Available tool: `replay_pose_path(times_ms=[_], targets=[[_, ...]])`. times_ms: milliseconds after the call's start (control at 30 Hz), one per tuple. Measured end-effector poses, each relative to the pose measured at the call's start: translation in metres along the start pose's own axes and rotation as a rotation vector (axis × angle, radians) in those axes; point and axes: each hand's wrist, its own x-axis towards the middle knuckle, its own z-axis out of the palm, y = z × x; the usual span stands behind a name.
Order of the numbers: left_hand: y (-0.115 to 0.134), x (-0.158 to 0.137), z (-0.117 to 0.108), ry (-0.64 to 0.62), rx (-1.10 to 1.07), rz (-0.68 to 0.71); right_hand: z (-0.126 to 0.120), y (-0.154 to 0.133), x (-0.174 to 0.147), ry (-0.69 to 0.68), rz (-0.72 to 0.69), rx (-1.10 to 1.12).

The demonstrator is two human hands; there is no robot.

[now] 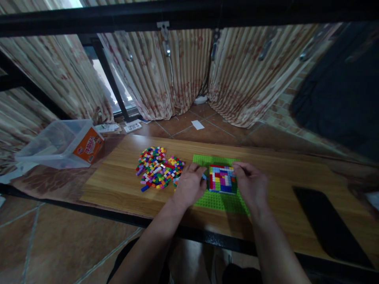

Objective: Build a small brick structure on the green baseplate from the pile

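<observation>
2 bare forearms [276, 248] are lying nearest the camera, stretching over the dark front edge of a long tabletop of light brown wood grain [118, 173]. The left hand [189, 183] is hovering over the left edge of a bright green studded plastic baseplate [219, 203], its fingers bending downward; a small blue plastic piece [204, 177] is showing at its fingertips, though I cannot tell whether they are pinching it. The right hand [251, 183] is resting at the upper right corner of a square panel of multicoloured plastic bricks [222, 179], thumb and forefinger standing close together; whether they are gripping the panel or a single brick, I cannot tell. The panel is sitting on the baseplate between the 2 hands, showing red, white, yellow and blue pieces. Left of the left hand, a loose heap of small mixed-colour plastic bricks [154, 169] is spreading over the wood. A flat black rectangular slab [328, 225] is lying well to the right. At the far left, a clear plastic bin [56, 140] is standing with an orange label [89, 146], and beyond the tabletop, striped beige floral curtains [189, 71] are hanging.
</observation>
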Motion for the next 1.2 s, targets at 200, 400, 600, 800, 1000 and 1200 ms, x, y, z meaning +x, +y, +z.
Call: replay_pose_path(times_ms=[200, 400, 600, 800, 1000, 1200], targets=[[0.0, 0.0, -0.002, -0.036, -0.015, -0.019, 0.0, 0.004, 0.001, 0.009, -0.009, 0.019], [0.001, 0.002, -0.009, 0.004, 0.039, -0.039, 0.0, 0.003, 0.002, 0.021, -0.014, 0.01], [-0.003, 0.002, -0.019, 0.075, -0.073, -0.106, 0.0, 0.002, 0.002, 0.025, -0.006, 0.041], [0.0, 0.001, -0.02, 0.057, -0.248, -0.132, 0.001, 0.003, 0.003, 0.024, 0.007, 0.063], [0.001, 0.0, -0.017, 0.083, -0.314, -0.118, 0.002, 0.004, 0.003, 0.024, 0.003, 0.053], [0.001, 0.0, -0.015, 0.091, -0.368, -0.088, 0.002, 0.0, 0.002, 0.023, 0.001, 0.049]])
